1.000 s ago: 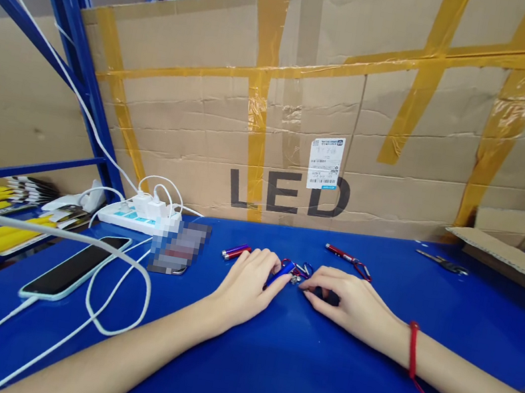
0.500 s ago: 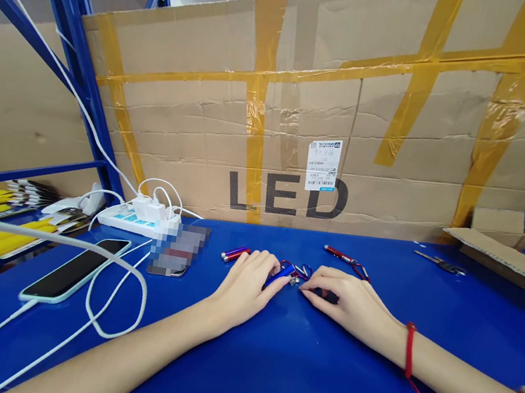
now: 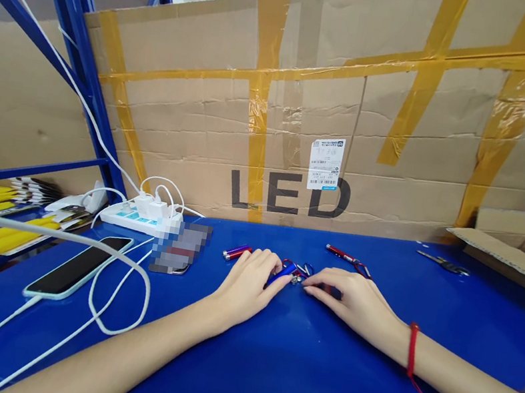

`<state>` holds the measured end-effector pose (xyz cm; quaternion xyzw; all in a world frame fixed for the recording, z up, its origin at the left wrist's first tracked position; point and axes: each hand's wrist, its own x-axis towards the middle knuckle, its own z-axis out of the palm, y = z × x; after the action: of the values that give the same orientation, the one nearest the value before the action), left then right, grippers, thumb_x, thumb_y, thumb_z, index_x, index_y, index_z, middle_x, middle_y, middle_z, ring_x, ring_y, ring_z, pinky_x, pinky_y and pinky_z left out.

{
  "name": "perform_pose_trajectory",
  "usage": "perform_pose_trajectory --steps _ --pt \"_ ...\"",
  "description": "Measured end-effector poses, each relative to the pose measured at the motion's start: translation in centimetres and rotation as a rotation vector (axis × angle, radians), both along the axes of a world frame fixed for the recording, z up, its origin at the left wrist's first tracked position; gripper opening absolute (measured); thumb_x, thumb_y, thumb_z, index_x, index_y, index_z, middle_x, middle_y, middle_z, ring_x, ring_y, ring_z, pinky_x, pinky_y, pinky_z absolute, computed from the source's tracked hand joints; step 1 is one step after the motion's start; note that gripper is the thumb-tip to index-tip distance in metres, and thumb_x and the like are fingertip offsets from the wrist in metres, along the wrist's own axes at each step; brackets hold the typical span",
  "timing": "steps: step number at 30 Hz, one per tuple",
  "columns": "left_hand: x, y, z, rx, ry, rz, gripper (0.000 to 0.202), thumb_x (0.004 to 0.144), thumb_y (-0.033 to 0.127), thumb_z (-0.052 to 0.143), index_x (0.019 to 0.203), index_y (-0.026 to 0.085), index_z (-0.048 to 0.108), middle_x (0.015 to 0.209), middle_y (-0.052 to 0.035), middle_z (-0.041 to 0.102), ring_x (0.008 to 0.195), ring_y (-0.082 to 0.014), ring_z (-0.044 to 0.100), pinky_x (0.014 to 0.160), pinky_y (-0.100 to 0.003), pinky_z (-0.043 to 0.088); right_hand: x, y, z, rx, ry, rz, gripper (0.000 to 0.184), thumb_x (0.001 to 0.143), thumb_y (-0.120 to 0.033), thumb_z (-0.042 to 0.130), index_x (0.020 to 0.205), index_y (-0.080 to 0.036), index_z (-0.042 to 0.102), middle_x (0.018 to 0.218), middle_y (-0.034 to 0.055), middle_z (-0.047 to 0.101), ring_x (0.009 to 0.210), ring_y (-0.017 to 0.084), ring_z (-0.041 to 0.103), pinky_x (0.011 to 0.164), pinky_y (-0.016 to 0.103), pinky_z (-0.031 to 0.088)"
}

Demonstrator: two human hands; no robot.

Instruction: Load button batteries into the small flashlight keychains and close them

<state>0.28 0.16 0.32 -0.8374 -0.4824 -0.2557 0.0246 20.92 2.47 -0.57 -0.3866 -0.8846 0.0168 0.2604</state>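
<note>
L hand (image 3: 247, 285) palm down, fingers bent, R hand (image 3: 356, 301) palm down, fingertips near L's, forearms low

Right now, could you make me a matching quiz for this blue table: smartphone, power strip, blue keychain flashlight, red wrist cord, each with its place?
1. smartphone
2. power strip
3. blue keychain flashlight
4. red wrist cord

a. on the right wrist
b. near the LED carton, chargers plugged in
c. gripped by the left hand, right hand beside
d. screen up, far left, cable attached

Pairs: 1-d, 2-b, 3-c, 4-a
</note>
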Motion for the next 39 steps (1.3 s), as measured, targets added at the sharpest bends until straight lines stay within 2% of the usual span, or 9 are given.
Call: perform_pose_trajectory --steps 10,16,19,23,29,39 --pt "0.01 0.05 -0.19 -0.025 -0.009 -0.001 0.023 0.090 0.038 0.037 0.081 0.020 0.046 0.086 0.0007 0.056 0.083 -0.0155 0.051 0.080 -0.034 0.035 -0.07 -0.06 0.08 -0.015 -0.031 -0.022 0.021 0.086 -0.031 0.046 0.089 -0.026 0.066 0.089 -0.0007 0.069 0.076 0.016 0.064 0.063 0.026 0.049" --pt "-0.01 0.10 -0.16 -0.025 -0.002 -0.007 0.023 0.090 0.039 0.036 0.081 0.019 0.046 0.086 0.0007 0.056 0.082 -0.0153 0.050 0.079 -0.034 0.036 0.13 -0.05 0.00 0.020 -0.072 -0.015 0.020 0.086 -0.029 0.046 0.088 -0.026 0.065 0.091 0.0004 0.067 0.084 0.017 0.062 0.068 0.026 0.049" --pt "0.00 0.14 -0.18 -0.021 0.002 -0.009 0.023 0.090 0.038 0.037 0.082 0.019 0.046 0.086 0.0005 0.056 0.082 -0.0155 0.050 0.079 -0.034 0.035 0.12 0.06 0.01 0.000 -0.069 -0.021 0.018 0.085 -0.029 0.048 0.088 -0.025 0.066 0.090 0.0005 0.066 0.080 0.016 0.062 0.066 0.026 0.049" --pt "-0.01 0.13 -0.19 -0.012 0.010 -0.009 0.023 0.090 0.038 0.036 0.082 0.019 0.046 0.086 0.0004 0.056 0.082 -0.0156 0.050 0.077 -0.033 0.035 0.05 0.33 -0.05 -0.052 -0.018 -0.023 0.018 0.084 -0.028 0.049 0.090 -0.023 0.066 0.086 0.0010 0.067 0.073 0.015 0.062 0.065 0.028 0.049" --pt "-0.01 0.05 -0.14 -0.016 0.006 -0.006 0.023 0.090 0.039 0.037 0.082 0.019 0.046 0.085 0.0008 0.056 0.082 -0.0152 0.050 0.079 -0.034 0.035 0.11 0.54 -0.25 -0.088 0.105 0.041 0.019 0.084 -0.028 0.049 0.090 -0.020 0.066 0.091 0.0024 0.068 0.084 0.017 0.063 0.077 0.029 0.049" --pt "0.05 0.09 -0.20 -0.009 0.025 -0.019 0.019 0.092 0.032 0.033 0.093 0.019 0.047 0.096 -0.0019 0.059 0.091 -0.0167 0.053 0.082 -0.034 0.037 -0.42 0.10 -0.07 -0.200 0.170 0.080 0.021 0.083 -0.034 0.051 0.087 -0.021 0.068 0.089 0.0018 0.069 0.082 0.017 0.063 0.075 0.028 0.049"
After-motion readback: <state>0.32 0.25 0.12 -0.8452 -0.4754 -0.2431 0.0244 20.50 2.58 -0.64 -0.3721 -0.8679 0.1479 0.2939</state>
